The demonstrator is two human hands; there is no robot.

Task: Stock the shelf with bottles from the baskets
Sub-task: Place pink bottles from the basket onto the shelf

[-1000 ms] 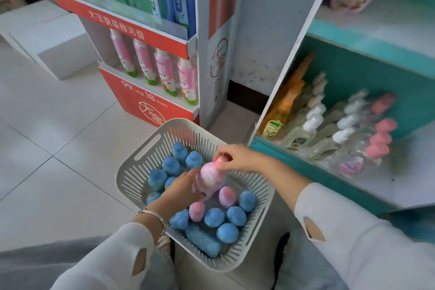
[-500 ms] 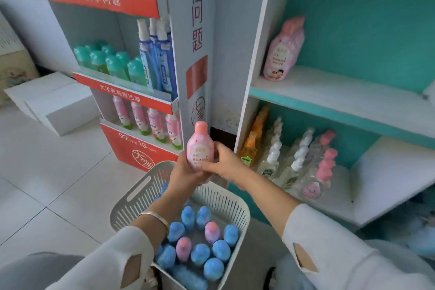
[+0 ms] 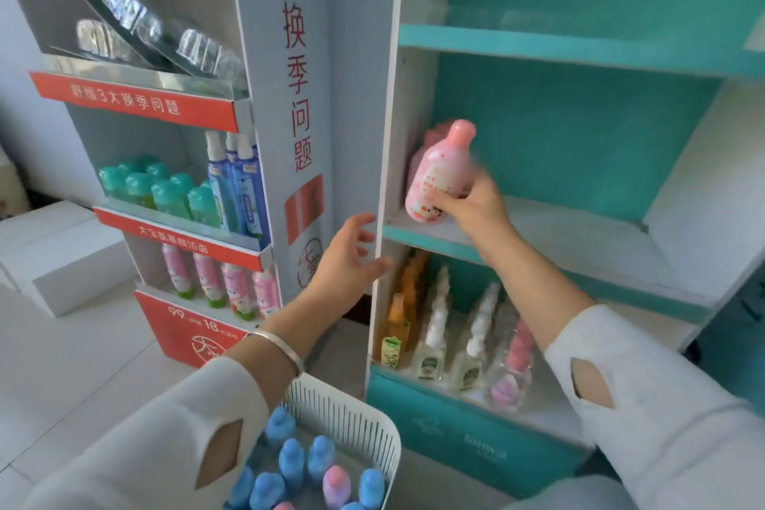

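Observation:
My right hand (image 3: 472, 205) grips a pink bottle (image 3: 441, 172) by its lower part, holding it upright just above the left end of the teal shelf's middle board (image 3: 559, 236). Another pink bottle (image 3: 432, 137) stands half hidden right behind it. My left hand (image 3: 347, 257) hovers with spread fingers in front of the shelf's white side panel (image 3: 383, 161), holding nothing. A white slatted basket (image 3: 356, 414) sits at the bottom centre, partly under my left sleeve, with several blue bottles (image 3: 292, 458) and a pink bottle (image 3: 336, 482) standing in it.
The lowest shelf holds orange bottles (image 3: 395, 323) and clear pump bottles (image 3: 432, 335) in rows. A red-and-white display stand (image 3: 194, 178) with green, blue and pink products stands to the left. White boxes (image 3: 54, 257) lie on the tiled floor at far left.
The pink bottle rose from the basket to the middle shelf. My left hand let go of it; only my right hand carries it now. The view tilted upward.

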